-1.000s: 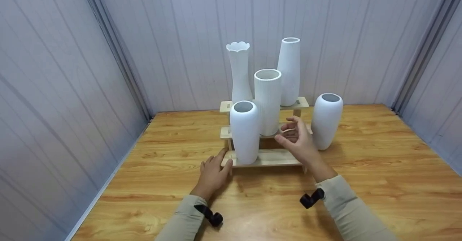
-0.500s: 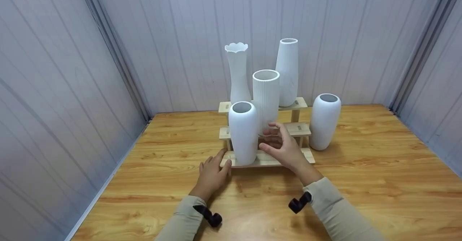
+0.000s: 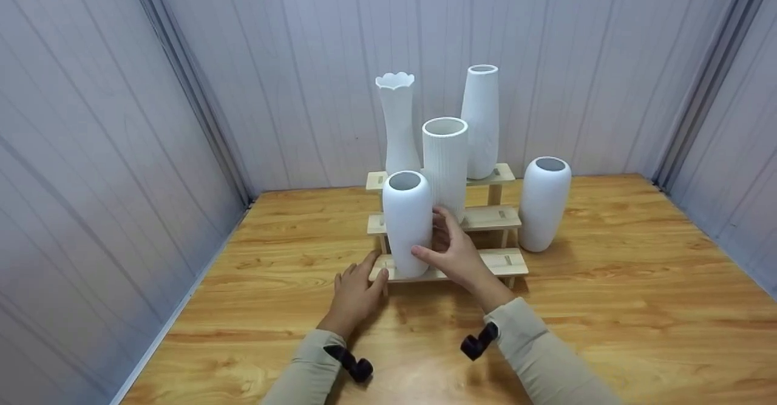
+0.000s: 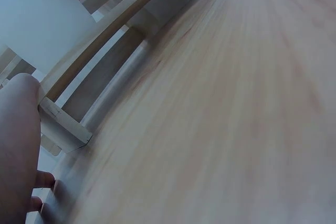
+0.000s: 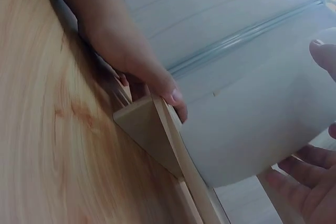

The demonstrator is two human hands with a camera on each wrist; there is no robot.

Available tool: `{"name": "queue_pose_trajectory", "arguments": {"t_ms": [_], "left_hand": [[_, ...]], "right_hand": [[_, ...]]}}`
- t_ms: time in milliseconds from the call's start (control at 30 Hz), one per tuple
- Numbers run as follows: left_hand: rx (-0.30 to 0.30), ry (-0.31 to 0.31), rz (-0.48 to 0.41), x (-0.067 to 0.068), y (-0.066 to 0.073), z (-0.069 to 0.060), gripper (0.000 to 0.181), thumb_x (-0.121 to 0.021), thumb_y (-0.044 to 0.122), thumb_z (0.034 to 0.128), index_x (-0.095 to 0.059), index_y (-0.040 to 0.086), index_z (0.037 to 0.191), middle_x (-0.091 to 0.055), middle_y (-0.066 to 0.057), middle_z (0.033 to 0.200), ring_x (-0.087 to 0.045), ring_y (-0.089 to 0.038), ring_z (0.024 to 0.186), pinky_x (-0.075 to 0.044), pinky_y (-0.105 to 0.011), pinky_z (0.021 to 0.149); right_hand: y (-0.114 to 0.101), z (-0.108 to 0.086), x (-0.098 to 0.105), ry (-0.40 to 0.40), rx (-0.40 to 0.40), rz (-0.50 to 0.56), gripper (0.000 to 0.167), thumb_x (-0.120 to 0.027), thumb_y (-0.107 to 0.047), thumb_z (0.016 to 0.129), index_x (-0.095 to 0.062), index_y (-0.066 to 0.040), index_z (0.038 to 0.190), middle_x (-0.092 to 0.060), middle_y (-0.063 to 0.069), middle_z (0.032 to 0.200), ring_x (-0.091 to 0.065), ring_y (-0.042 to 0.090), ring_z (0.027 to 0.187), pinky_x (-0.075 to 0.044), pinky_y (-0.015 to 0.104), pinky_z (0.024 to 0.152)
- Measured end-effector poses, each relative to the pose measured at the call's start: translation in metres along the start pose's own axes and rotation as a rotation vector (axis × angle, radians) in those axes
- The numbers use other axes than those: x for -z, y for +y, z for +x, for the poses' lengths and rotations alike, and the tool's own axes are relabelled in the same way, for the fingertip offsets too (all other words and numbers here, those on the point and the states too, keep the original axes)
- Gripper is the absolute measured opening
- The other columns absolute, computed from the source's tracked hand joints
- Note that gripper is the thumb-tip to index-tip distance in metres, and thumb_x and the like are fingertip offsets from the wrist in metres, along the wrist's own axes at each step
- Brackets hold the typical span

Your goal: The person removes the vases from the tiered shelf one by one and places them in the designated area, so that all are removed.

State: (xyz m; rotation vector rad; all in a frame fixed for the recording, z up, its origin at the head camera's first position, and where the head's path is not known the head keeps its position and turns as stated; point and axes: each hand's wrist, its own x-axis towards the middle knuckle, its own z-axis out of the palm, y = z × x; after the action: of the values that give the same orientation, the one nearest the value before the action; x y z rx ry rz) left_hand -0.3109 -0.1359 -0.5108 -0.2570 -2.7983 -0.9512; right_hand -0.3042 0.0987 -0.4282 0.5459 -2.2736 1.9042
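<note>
A smooth white vase (image 3: 405,226) stands upright at the left of the lowest step of a wooden tiered stand (image 3: 507,263). My right hand (image 3: 459,260) holds this vase low on its right side, thumb across the front and fingers curled toward the back. The right wrist view shows the vase wall (image 5: 262,103) between thumb and fingers. My left hand (image 3: 353,299) grips the left end of the bottom step, thumb at its front edge and index finger behind. Its other fingers (image 4: 44,179) reach down beside the stand at the tabletop.
A ribbed white vase (image 3: 446,162) stands on the middle step. The top step bears a scalloped-rim vase (image 3: 398,125) and a tall tapered vase (image 3: 482,119). Another smooth vase (image 3: 545,204) stands on the wooden table (image 3: 637,259), right of the stand. Panelled walls (image 3: 315,77) enclose the table.
My right hand has moved left, from the right part of the stand to the vase on the lowest step, and closed around it. The left hand has stayed on the stand.
</note>
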Motion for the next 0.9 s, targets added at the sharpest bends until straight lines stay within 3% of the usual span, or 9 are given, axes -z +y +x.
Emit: {"name": "queue_pose_trajectory", "arguments": {"t_ms": [333,633,900], "left_hand": [[-0.005,-0.012,-0.005,0.001,-0.002,0.000,0.059,-0.042,0.055,0.1043,-0.042,0.025,0.155,-0.049,-0.005,0.153,-0.034,-0.049,0.142,-0.008,-0.070,0.115],[-0.018,-0.006,-0.014,0.000,0.000,-0.002,0.060,-0.041,0.056,0.1041,-0.043,0.024,0.155,-0.050,-0.006,0.152,-0.035,-0.049,0.142,-0.008,-0.071,0.115],[-0.014,0.000,-0.019,0.001,0.000,-0.002,0.059,-0.042,0.054,0.1042,-0.044,0.023,0.154,-0.050,-0.006,0.152,-0.034,-0.050,0.142,-0.008,-0.071,0.115]], "right_hand": [[0.002,0.008,-0.019,0.051,-0.035,-0.026,0.111,-0.090,-0.036,0.076,-0.020,-0.013,0.160,-0.036,0.018,0.159,-0.040,0.033,0.143,-0.031,0.054,0.116],[-0.002,0.009,-0.022,0.128,-0.019,-0.038,0.102,-0.094,-0.030,0.070,-0.037,-0.016,0.154,-0.050,0.013,0.148,-0.050,0.034,0.134,-0.038,0.057,0.111],[-0.011,0.006,-0.022,0.120,0.022,-0.026,0.097,-0.095,-0.034,0.070,-0.042,-0.017,0.149,-0.057,0.012,0.140,-0.057,0.031,0.125,-0.044,0.057,0.105]]}}
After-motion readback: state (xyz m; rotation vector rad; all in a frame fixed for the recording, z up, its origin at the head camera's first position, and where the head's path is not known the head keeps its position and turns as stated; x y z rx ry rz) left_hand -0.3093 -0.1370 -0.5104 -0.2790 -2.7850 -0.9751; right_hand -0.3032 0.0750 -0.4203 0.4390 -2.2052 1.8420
